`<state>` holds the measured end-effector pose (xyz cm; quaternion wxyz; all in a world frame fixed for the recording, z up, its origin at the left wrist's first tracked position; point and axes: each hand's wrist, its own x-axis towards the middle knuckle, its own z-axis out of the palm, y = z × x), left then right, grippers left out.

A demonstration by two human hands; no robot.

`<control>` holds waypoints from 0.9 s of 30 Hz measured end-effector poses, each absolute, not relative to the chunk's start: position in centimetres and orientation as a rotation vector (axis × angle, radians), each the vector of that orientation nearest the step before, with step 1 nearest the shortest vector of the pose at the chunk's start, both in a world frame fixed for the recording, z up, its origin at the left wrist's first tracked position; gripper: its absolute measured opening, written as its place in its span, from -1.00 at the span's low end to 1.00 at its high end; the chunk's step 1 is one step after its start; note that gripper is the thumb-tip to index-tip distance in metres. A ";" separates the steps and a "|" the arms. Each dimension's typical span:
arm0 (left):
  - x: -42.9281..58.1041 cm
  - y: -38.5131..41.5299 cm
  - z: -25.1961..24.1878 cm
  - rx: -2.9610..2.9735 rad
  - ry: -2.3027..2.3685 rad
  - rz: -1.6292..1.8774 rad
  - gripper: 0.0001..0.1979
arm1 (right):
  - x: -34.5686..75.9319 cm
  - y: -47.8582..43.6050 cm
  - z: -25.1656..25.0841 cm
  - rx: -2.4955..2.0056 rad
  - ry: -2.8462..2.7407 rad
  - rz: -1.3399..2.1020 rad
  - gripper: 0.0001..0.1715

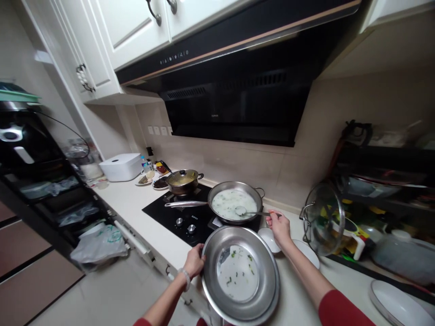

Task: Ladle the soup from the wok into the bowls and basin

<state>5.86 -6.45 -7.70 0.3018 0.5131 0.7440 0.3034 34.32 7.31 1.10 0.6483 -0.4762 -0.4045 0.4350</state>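
Observation:
My left hand (194, 261) grips the left rim of a wide steel basin (267, 276), which is tilted toward me. White liquid with green bits (238, 274) pools in its bottom. My right hand (279, 227) is closed around the handle of a ladle (242, 210). The ladle's bowl rests in the white, green-flecked soup inside a steel frying pan (211, 192) on the cooktop. Part of a small white bowl (269, 239) shows between the basin and my right hand.
A lidded pot (182, 181) stands on the left of the black cooktop (159, 209). A glass lid (324, 219) leans upright at the right, beside a white plate (307, 253). Overhead is the range hood (234, 108). A white box (121, 167) sits on the far-left counter.

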 end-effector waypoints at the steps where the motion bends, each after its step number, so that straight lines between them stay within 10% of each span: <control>1: 5.8 -6.4 -7.8 1.359 1.963 0.815 -0.64 | 34.3 7.2 1.2 -1.084 -0.914 0.992 -0.64; 27: 6.0 -6.5 -7.9 1.367 2.001 0.792 -0.65 | 35.1 6.3 2.2 -1.060 -0.909 1.036 -0.65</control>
